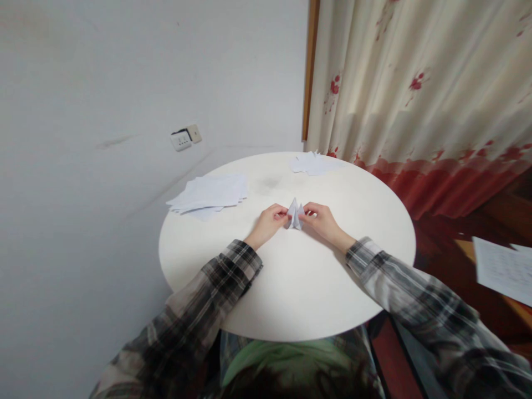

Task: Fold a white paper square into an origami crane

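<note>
A small folded white paper piece (295, 215) with pointed tips stands near the middle of the round white table (291, 288). My left hand (271, 220) pinches its left side between thumb and fingers. On the opposite side, my right hand (322, 220) is closed on the paper's right edge. Both wrists rest close to the tabletop, in checked sleeves. The exact fold of the paper is too small to make out.
A stack of white sheets (210, 191) lies at the table's left rear. Smaller paper pieces (311, 164) lie at the far edge. A wall with a socket (182, 141) borders the left, a curtain (415, 111) the right. Printed sheets (502, 271) lie lower right, off the table.
</note>
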Demonstrator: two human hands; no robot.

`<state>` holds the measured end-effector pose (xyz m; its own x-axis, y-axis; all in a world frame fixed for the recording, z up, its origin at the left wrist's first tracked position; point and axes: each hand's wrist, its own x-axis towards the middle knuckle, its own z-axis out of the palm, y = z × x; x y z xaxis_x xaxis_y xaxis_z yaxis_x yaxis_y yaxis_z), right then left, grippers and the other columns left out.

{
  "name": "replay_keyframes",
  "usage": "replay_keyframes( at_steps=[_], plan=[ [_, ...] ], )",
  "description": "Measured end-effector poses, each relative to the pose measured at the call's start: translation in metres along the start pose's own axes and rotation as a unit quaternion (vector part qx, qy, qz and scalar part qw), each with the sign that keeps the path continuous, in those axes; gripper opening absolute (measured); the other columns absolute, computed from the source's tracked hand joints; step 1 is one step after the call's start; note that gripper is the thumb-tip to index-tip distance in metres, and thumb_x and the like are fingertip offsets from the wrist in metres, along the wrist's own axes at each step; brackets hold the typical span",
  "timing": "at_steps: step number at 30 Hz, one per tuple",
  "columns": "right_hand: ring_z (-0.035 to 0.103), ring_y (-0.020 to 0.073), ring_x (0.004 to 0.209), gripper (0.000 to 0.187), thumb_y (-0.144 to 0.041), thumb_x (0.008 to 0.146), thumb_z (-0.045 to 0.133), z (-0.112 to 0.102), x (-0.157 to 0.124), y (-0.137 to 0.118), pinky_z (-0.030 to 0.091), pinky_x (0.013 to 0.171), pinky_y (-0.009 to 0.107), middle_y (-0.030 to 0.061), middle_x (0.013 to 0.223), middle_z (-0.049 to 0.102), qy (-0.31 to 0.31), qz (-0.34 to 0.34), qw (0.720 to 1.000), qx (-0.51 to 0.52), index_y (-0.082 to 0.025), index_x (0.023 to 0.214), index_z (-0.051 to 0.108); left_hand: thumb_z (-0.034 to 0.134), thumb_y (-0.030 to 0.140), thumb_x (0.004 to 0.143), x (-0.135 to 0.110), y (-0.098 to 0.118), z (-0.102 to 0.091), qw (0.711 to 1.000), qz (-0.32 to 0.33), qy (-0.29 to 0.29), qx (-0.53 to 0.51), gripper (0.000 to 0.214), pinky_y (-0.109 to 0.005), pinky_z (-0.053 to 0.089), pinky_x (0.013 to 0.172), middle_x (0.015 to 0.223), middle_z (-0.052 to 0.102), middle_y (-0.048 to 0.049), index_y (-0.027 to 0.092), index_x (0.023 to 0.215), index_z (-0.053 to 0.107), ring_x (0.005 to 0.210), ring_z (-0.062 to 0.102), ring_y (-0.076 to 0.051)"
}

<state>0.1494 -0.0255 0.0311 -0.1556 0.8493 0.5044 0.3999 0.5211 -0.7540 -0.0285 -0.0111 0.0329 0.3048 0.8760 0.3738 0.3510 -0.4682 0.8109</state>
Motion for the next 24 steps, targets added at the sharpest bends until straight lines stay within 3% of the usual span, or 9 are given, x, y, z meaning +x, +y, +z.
replay_keyframes(
  at_steps=[6, 17, 24],
  plan=[
    [0.051, 0.0124, 0.06, 0.011, -0.028, 0.069, 0.06, -0.0033, 0.0017, 0.0022, 0.039, 0.061, 0.025, -0.0002, 0.064, 0.06, -0.024, -0.002, 1.0, 0.004, -0.018, 0.066, 0.062, 0.057, 0.021, 0.071, 0.0005, -0.0061, 0.002, 0.994, -0.035, -0.044, -0.09, 0.015, -0.026, 0.047, 0.068, 0.078, 0.065, -0.0045, 0.012, 0.082, 0.063, 0.071, 0.059, -0.015],
    [0.053, 0.0119, 0.061, 0.013, -0.028, 0.072, 0.059, -0.0043, 0.0016, 0.0067, 0.04, 0.061, 0.023, 0.0014, 0.067, 0.062, -0.038, -0.014, 0.999, -0.017, -0.015, 0.073, 0.063, 0.061, 0.027, 0.069, 0.0003, -0.0067, 0.0018, 0.995, -0.038, -0.031, -0.092, 0.017, -0.024, 0.046, 0.065, 0.072, 0.062, -0.0017, 0.013, 0.078, 0.06, 0.066, 0.058, -0.013],
    [0.05, 0.0108, 0.06, 0.014, -0.028, 0.074, 0.059, -0.0053, 0.0015, 0.0037, 0.039, 0.06, 0.022, 0.0002, 0.065, 0.059, -0.031, -0.025, 0.998, -0.04, -0.015, 0.067, 0.059, 0.059, 0.028, 0.07, 0.0002, -0.0044, 0.0008, 0.994, -0.04, -0.04, -0.089, 0.015, -0.023, 0.044, 0.062, 0.068, 0.059, -0.0003, 0.014, 0.075, 0.058, 0.063, 0.055, -0.012]
  ],
)
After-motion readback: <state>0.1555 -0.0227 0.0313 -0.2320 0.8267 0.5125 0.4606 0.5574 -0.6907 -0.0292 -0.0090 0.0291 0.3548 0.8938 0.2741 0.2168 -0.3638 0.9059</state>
